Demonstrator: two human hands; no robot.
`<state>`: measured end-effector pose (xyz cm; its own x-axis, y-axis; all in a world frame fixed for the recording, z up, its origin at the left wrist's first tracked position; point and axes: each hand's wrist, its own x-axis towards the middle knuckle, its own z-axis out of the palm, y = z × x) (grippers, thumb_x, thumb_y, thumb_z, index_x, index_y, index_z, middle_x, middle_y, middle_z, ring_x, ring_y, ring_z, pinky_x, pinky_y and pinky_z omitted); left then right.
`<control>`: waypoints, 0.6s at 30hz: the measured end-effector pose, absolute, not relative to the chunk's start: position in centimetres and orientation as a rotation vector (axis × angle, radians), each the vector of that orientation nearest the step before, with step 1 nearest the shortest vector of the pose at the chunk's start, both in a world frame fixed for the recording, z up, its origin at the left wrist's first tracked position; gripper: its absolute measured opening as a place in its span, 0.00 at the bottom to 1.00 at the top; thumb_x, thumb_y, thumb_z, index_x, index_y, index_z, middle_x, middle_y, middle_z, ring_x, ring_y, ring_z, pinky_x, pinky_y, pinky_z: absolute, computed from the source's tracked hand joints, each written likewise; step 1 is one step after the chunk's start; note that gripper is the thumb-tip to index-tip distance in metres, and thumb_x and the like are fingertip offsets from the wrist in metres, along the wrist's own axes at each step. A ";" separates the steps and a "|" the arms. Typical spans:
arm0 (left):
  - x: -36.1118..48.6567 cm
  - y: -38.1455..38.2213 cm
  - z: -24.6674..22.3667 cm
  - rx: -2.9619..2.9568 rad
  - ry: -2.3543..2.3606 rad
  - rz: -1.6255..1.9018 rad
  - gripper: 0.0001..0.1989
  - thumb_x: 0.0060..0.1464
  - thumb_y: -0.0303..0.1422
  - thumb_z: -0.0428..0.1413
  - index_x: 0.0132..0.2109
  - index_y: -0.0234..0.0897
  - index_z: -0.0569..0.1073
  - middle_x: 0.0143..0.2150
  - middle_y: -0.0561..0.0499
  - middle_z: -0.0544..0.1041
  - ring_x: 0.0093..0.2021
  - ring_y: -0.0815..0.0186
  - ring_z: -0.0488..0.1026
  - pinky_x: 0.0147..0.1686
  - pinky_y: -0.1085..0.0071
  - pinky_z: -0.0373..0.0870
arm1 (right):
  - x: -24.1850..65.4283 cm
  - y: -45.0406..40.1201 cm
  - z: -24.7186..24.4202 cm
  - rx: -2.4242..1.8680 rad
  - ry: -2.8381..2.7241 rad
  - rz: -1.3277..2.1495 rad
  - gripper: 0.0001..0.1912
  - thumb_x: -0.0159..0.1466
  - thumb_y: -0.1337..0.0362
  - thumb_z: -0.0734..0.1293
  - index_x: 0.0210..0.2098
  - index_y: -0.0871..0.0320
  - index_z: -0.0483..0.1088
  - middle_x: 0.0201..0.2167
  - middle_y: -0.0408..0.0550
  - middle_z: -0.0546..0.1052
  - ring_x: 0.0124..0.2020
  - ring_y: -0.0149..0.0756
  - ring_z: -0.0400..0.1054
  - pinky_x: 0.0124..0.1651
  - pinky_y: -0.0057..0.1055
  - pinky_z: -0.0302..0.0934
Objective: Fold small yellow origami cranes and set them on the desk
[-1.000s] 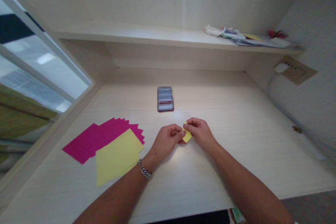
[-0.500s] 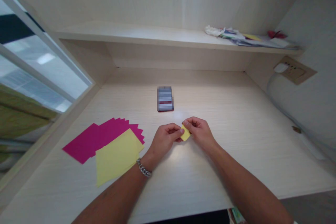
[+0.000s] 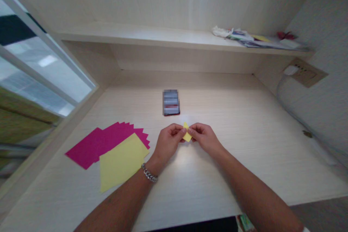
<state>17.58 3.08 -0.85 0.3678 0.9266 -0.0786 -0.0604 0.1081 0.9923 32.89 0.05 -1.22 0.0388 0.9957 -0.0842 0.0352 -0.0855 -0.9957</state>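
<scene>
A small folded piece of yellow paper is pinched between my two hands, above the middle of the desk. My left hand grips its left side with thumb and fingers. On the right side, my right hand holds it the same way, both thumbs on top. The paper shows a diamond-like outline with a point sticking up at the far end. To the left of my left hand lie larger yellow sheets, overlapping a fan of magenta paper sheets.
Beyond my hands a phone with a blurred screen lies on the desk. Papers sit on the shelf at the back right. A plug and cable run from the wall socket down the right side.
Both hands have shifted slightly left with the yellow paper. The paper has turned and now points away from me. My right thumb has come down onto it.
</scene>
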 end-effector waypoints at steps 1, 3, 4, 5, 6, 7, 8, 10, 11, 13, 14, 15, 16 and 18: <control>17.5 3.1 -0.9 1.248 0.935 0.911 0.11 0.48 0.37 0.60 0.34 0.32 0.74 0.30 0.49 0.76 0.29 0.67 0.74 0.29 0.72 0.73 | 32.8 0.1 -1.3 -1.297 -1.134 1.248 0.14 0.54 0.54 0.69 0.32 0.60 0.71 0.23 0.43 0.72 0.23 0.29 0.64 0.27 0.27 0.59; 17.5 3.1 -1.0 1.244 0.952 0.921 0.11 0.48 0.36 0.60 0.35 0.32 0.74 0.32 0.48 0.77 0.30 0.67 0.75 0.29 0.72 0.73 | 32.8 0.1 -1.4 -1.280 -1.099 1.236 0.15 0.53 0.56 0.70 0.34 0.59 0.71 0.25 0.44 0.73 0.24 0.29 0.66 0.27 0.27 0.61; 17.5 3.1 -1.0 1.231 0.950 0.923 0.11 0.48 0.36 0.61 0.36 0.32 0.74 0.32 0.48 0.77 0.30 0.66 0.75 0.30 0.71 0.74 | 32.8 0.1 -1.4 -1.287 -1.101 1.200 0.14 0.52 0.56 0.70 0.34 0.59 0.71 0.24 0.43 0.73 0.23 0.29 0.65 0.27 0.27 0.60; 17.5 3.1 -1.1 1.213 0.940 0.927 0.12 0.48 0.36 0.61 0.38 0.32 0.74 0.33 0.47 0.78 0.31 0.66 0.75 0.31 0.71 0.74 | 32.8 0.1 -1.4 -1.299 -1.110 1.154 0.14 0.52 0.57 0.70 0.33 0.60 0.71 0.23 0.43 0.73 0.22 0.29 0.65 0.26 0.27 0.60; 17.6 3.0 -1.1 1.190 0.921 0.934 0.13 0.47 0.35 0.61 0.40 0.33 0.74 0.33 0.47 0.78 0.31 0.66 0.76 0.32 0.70 0.75 | 32.9 0.1 -1.3 -1.310 -1.117 1.105 0.13 0.53 0.58 0.70 0.33 0.60 0.71 0.21 0.42 0.72 0.21 0.28 0.64 0.25 0.26 0.59; 17.6 3.0 -1.1 1.165 0.896 0.947 0.15 0.47 0.35 0.62 0.42 0.33 0.73 0.33 0.47 0.78 0.31 0.66 0.76 0.33 0.69 0.75 | 32.9 0.1 -1.1 -1.316 -1.119 1.062 0.13 0.53 0.58 0.70 0.35 0.59 0.72 0.19 0.41 0.71 0.20 0.28 0.62 0.24 0.26 0.58; 17.6 2.9 -1.0 1.144 0.869 0.965 0.17 0.46 0.34 0.62 0.44 0.34 0.72 0.33 0.48 0.78 0.31 0.65 0.76 0.34 0.68 0.75 | 32.9 0.1 -1.0 -1.316 -1.116 1.031 0.14 0.53 0.59 0.70 0.37 0.59 0.72 0.19 0.40 0.70 0.19 0.28 0.62 0.23 0.26 0.57; 17.6 2.9 -1.0 1.128 0.829 1.000 0.20 0.46 0.33 0.63 0.47 0.35 0.70 0.33 0.48 0.79 0.32 0.65 0.76 0.36 0.66 0.75 | 32.8 0.0 -0.8 -1.301 -1.098 1.003 0.17 0.54 0.60 0.69 0.42 0.59 0.72 0.19 0.40 0.71 0.20 0.28 0.62 0.24 0.26 0.58; 17.6 2.9 -1.0 1.133 0.823 1.012 0.20 0.46 0.32 0.63 0.47 0.34 0.70 0.34 0.48 0.79 0.33 0.65 0.76 0.37 0.66 0.75 | 32.8 0.0 -0.7 -1.297 -1.090 0.997 0.18 0.54 0.60 0.69 0.44 0.59 0.72 0.20 0.41 0.72 0.21 0.28 0.63 0.25 0.26 0.59; 17.6 3.0 -1.0 1.153 0.833 1.026 0.19 0.46 0.32 0.62 0.46 0.33 0.71 0.35 0.47 0.79 0.34 0.65 0.76 0.37 0.66 0.75 | 32.7 -0.1 -0.7 -1.304 -1.088 0.981 0.19 0.54 0.59 0.69 0.44 0.58 0.73 0.24 0.43 0.74 0.23 0.29 0.64 0.26 0.27 0.60; 17.5 3.0 -1.0 1.161 0.842 1.030 0.18 0.46 0.32 0.62 0.45 0.33 0.72 0.36 0.46 0.79 0.34 0.65 0.76 0.37 0.66 0.75 | 32.6 -0.1 -0.7 -1.315 -1.093 0.967 0.18 0.54 0.60 0.69 0.44 0.58 0.74 0.26 0.45 0.75 0.24 0.30 0.65 0.27 0.27 0.60; 17.5 3.1 -1.1 1.167 0.850 1.035 0.18 0.46 0.32 0.62 0.45 0.33 0.72 0.36 0.46 0.79 0.34 0.65 0.76 0.37 0.66 0.76 | 32.6 -0.1 -0.8 -1.325 -1.098 0.953 0.18 0.54 0.60 0.69 0.44 0.58 0.74 0.27 0.45 0.76 0.25 0.30 0.66 0.27 0.27 0.60; 17.5 3.1 -1.2 1.170 0.857 1.041 0.18 0.46 0.32 0.62 0.45 0.33 0.72 0.36 0.46 0.79 0.34 0.65 0.76 0.37 0.66 0.76 | 32.6 -0.2 -0.8 -1.334 -1.102 0.944 0.18 0.54 0.60 0.70 0.44 0.57 0.74 0.28 0.46 0.77 0.26 0.31 0.67 0.28 0.28 0.60; 17.5 3.1 -1.2 1.171 0.867 1.053 0.17 0.45 0.32 0.63 0.44 0.33 0.73 0.36 0.46 0.79 0.34 0.65 0.77 0.37 0.66 0.76 | 32.5 -0.2 -0.9 -1.341 -1.095 0.938 0.18 0.53 0.61 0.70 0.44 0.57 0.75 0.29 0.47 0.78 0.27 0.32 0.68 0.29 0.29 0.61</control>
<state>17.55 3.12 -1.21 0.2944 0.9557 -0.0023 -0.1860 0.0596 0.9807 32.52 -0.18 -0.91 0.2561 0.9646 0.0625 0.0864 0.0415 -0.9954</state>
